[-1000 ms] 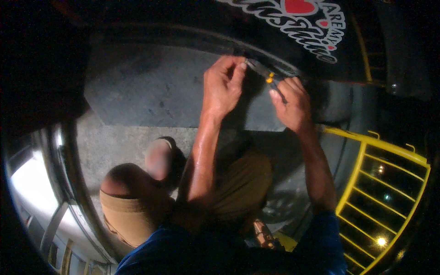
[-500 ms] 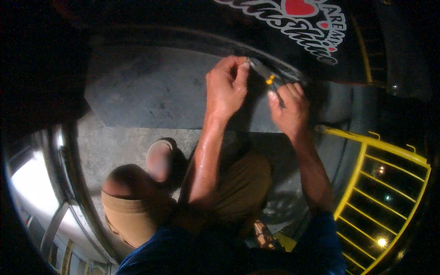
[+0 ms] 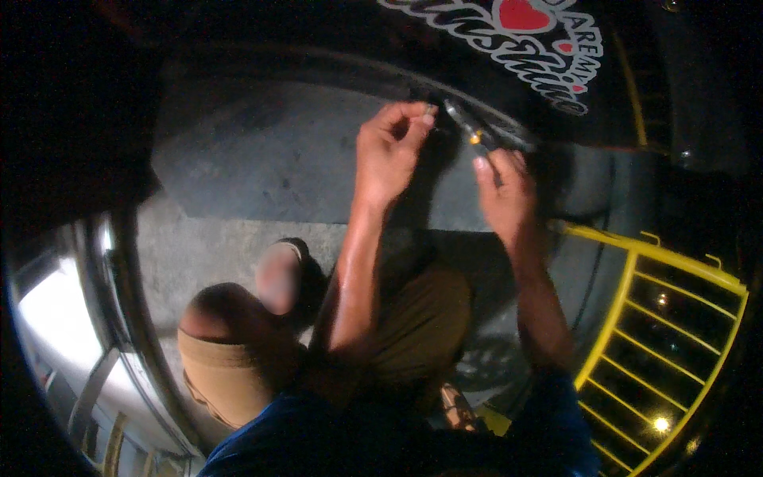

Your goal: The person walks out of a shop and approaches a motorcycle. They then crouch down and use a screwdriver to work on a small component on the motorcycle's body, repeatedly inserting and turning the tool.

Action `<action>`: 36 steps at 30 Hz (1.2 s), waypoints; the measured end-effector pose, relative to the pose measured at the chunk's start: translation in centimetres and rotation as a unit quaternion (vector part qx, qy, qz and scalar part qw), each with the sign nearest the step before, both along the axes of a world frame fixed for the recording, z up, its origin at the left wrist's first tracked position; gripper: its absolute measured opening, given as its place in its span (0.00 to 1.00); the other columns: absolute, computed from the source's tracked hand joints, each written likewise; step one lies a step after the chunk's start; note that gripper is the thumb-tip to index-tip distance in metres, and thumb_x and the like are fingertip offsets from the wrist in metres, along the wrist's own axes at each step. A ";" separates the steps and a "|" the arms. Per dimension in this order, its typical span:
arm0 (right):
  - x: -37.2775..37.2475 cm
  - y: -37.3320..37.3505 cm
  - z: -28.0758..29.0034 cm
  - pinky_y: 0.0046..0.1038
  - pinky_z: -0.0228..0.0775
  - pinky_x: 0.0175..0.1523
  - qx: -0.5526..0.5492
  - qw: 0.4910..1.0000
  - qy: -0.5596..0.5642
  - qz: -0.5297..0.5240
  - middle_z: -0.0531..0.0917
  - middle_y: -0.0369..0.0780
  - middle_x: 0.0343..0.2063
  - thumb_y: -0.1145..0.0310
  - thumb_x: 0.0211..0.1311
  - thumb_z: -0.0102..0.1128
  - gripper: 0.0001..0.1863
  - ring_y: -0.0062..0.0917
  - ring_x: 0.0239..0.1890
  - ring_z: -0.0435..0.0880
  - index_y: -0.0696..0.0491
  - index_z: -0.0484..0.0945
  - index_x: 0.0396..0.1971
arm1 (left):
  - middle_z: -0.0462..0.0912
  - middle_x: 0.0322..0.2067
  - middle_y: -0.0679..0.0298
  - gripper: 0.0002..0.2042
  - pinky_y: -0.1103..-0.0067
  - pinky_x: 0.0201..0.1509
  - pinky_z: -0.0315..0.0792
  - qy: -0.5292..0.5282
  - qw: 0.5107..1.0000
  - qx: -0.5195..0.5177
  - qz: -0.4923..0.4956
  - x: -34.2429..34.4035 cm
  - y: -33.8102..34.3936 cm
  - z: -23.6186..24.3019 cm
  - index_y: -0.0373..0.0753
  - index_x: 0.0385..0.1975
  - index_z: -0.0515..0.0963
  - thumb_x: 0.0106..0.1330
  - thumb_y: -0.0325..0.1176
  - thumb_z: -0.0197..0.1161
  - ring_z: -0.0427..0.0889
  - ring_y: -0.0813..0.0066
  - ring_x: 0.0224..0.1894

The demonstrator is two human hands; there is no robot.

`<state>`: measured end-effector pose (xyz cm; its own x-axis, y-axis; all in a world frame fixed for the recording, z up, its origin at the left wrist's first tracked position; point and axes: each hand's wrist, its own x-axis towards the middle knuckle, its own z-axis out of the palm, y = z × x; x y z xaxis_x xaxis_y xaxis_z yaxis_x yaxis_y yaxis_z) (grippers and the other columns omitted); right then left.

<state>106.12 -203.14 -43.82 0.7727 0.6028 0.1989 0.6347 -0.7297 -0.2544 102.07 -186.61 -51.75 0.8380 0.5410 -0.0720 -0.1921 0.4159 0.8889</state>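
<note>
A small piece (image 3: 430, 110) is held between the thumb and the fingertips of the left hand (image 3: 388, 157). The piece is largely covered by the fingertips, and its kind cannot be determined. The pliers (image 3: 463, 124) are grasped by the dark handles in the right hand (image 3: 506, 187); a yellow part is visible near the pivot. The nose of the pliers is directed up and to the left, and is positioned just beside the small piece, with a narrow gap between them. Whether the jaws of the pliers are parted cannot be determined.

Both hands are located above the far edge of a grey sheet (image 3: 262, 151), near the lower trim of a dark panel (image 3: 445, 62). A decal (image 3: 524, 16) with a red heart and white-edged lettering is fitted to the panel. Concrete floor (image 3: 211, 242) is exposed on the near side of the sheet, where a sandalled foot (image 3: 280, 278) is placed. A yellow barred frame (image 3: 606, 338) is situated at the right. Tan shorts (image 3: 238, 381) and a blue sleeve (image 3: 266, 429) are seen at the lower edge.
</note>
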 end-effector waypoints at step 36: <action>1.5 5.0 -1.2 0.18 0.74 0.32 0.387 0.793 0.461 -0.101 0.81 0.36 0.24 0.76 0.65 0.53 0.06 0.16 0.26 0.80 0.59 0.77 0.29 | 0.84 0.33 0.63 0.09 0.82 0.40 0.76 -0.018 0.987 -0.088 -0.135 -0.7 0.8 -0.6 0.31 0.39 0.81 0.69 0.32 0.61 0.80 0.80 0.33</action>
